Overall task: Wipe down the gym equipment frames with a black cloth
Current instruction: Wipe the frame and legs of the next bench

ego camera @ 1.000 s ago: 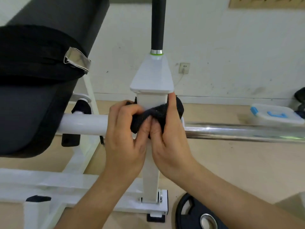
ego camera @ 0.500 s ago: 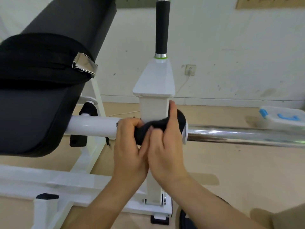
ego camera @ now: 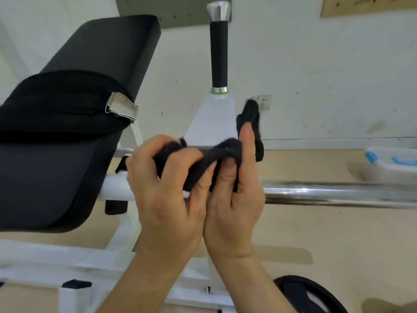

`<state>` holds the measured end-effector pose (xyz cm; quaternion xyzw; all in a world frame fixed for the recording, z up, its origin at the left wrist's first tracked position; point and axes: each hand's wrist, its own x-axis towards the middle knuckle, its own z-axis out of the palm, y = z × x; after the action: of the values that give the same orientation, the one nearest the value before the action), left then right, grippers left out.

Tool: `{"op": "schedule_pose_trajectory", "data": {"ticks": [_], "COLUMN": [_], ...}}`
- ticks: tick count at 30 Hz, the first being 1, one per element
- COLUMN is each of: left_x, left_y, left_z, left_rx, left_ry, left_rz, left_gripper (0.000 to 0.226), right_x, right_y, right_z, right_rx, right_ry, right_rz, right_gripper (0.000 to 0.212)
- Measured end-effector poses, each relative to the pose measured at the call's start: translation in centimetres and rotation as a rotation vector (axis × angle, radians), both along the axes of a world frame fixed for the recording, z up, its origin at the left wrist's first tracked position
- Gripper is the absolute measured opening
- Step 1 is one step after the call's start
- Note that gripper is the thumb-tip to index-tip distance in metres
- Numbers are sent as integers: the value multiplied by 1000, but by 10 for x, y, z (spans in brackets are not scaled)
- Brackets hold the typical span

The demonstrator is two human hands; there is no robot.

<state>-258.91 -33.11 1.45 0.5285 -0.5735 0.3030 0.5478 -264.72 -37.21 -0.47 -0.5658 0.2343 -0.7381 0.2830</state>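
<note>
At centre frame, the black cloth (ego camera: 203, 161) is bunched tight round the white frame post (ego camera: 212, 123), just under the post's flared cap. One loose end sticks up on the R side of the cap, blurred. The left hand (ego camera: 167, 184) has its fingers curled over the cloth's L part. The right hand (ego camera: 234, 199) pinches the R part w/ thumb pressed in and forefinger straight up along it. The two hands touch at the thumbs.

A black grip (ego camera: 218, 53) w/ chrome top rises from the cap. A white cross tube (ego camera: 115, 186) runs L from the post behind the hands, and a chrome bar (ego camera: 338, 194) runs R. At L, a black pad (ego camera: 56, 166) carries a wide strap w/ a metal buckle (ego camera: 121, 107). White base rails (ego camera: 45, 251) lie on the floor below.

At far R on the floor is a white plastic box (ego camera: 390, 168) w/ blue fittings, lid on, contents hidden. Part of a weight plate (ego camera: 304, 292) shows bottom R, and a wall socket (ego camera: 264, 102) sits just behind the cloth's raised end.

Vs 0.5 s ago: hands and cloth sat lower, level w/ the cross tube. They're now up at the cap's lower edge and the cloth end has flicked upward. The view has tilted up, so the grip's chrome top shows.
</note>
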Motion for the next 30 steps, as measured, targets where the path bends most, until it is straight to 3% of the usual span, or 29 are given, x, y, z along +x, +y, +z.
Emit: {"op": "schedule_pose_trajectory", "data": {"ticks": [3, 6, 8, 10, 13, 15, 17, 19, 21, 22, 28, 30], "left_x": [2, 10, 21, 35, 49, 50, 46, 41, 35, 35, 34, 34], "left_y": [-7, -19, -37, -59, -87, -92, -78, -52, -28, -23, -41, -45], "left_z": [31, 57, 68, 76, 84, 88, 91, 90, 87, 86, 96, 101], "left_rx": [-11, 252, 431, 516, 581, 633, 554, 497, 701, 760, 718, 766], "left_ry": [1, 257, 503, 597, 560, 454, 241, 147, 177, 189, 297, 217], "left_rz": [1, -100, -232, -241, -127, -18, 78, -203, -525, -564, -387, -302], "left_gripper": [15, 18, 20, 23, 20, 15, 17, 18, 22, 28, 14, 16], "right_x": [-5, -24, -28, -24, -14, -18, -36, -59, -75, -80, -99, -103], "right_y": [-9, -21, -41, -73, -111, -110, -86, -63, -55, -57, -75, -77], "right_z": [17, 46, 73, 95, 105, 101, 96, 87, 77, 72, 75, 87], "right_rx": [-146, -179, -19, 232, 360, 226, 93, 32, 44, 84, 388, 447], "right_ry": [162, 432, 608, 704, 654, 606, 533, 523, 553, 542, 374, 301], "right_rz": [-140, -105, 73, 234, 264, 186, 189, 354, 533, 583, 791, 840], "right_gripper": [42, 33, 29, 24, 5, 19, 18, 20, 30, 36, 48, 34]}}
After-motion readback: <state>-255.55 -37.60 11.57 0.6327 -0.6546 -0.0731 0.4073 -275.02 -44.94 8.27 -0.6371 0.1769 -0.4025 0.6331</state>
